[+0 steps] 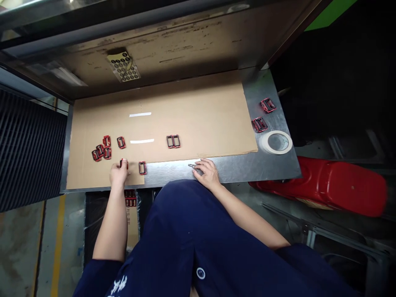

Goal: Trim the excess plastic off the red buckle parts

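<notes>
My left hand (118, 174) is closed around a small red-and-black rectangular frame (124, 163), mostly hidden by the fingers, low over the cardboard sheet's front left. Just right of it, a similar frame (142, 168) lies by the cardboard's cut edge. My right hand (208, 173) rests at the metal table's front, fingers closed on a slim metal tool (192, 166) whose tip points left; its kind cannot be made out. Two frames (173, 141) lie side by side mid-cardboard. On the left are a loose cluster of several frames (107, 153) and a single one (121, 142).
Cardboard (198, 107) covers most of the metal table (278, 167). At the right lie a tape roll (265, 144) and two red-and-black frames (267, 105). White strips (142, 141) mark the cardboard. A sticker sheet (123, 67) hangs on the back panel. A red seat (355, 187) stands right.
</notes>
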The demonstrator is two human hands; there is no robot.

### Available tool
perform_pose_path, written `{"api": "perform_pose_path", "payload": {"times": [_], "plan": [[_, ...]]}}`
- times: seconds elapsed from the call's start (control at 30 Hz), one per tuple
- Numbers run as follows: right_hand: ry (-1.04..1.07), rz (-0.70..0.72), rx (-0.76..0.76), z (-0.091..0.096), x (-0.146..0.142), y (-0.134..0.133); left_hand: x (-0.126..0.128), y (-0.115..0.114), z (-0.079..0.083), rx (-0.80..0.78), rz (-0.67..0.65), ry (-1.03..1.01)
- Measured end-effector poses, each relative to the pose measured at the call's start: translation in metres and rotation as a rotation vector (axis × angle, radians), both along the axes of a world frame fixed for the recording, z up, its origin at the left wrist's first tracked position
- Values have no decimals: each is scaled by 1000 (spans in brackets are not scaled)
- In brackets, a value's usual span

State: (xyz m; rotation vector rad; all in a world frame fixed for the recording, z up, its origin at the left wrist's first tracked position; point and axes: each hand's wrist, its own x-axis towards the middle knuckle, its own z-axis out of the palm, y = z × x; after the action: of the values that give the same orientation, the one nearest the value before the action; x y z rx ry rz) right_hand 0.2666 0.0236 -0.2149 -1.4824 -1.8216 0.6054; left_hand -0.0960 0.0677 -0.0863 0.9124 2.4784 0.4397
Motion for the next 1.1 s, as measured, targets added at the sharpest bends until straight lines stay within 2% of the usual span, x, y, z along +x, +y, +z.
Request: {"api": "perform_pose_path", "payload": {"times": [0.1,0.17,0.33,0.5,0.83,1.1], "plan": [[-7,3,9,1,0,0,-1,-2,-15,-97,-26,62],[-15,6,9,1,0,0,3,-7,-20,-135,-55,107],[-28,8,0,-1,1,-1,18,-20,-20,-146,-150,245],[-42,-11,-2,-1,-1,-1,36,-23,-25,-169,-271,291],[-62,-9,22,-1,-1,-1,26,-23,-28,-209,-305,316],[-96,-9,44,0,-3,-2,26,-25,-35,-147,-242,323]]}}
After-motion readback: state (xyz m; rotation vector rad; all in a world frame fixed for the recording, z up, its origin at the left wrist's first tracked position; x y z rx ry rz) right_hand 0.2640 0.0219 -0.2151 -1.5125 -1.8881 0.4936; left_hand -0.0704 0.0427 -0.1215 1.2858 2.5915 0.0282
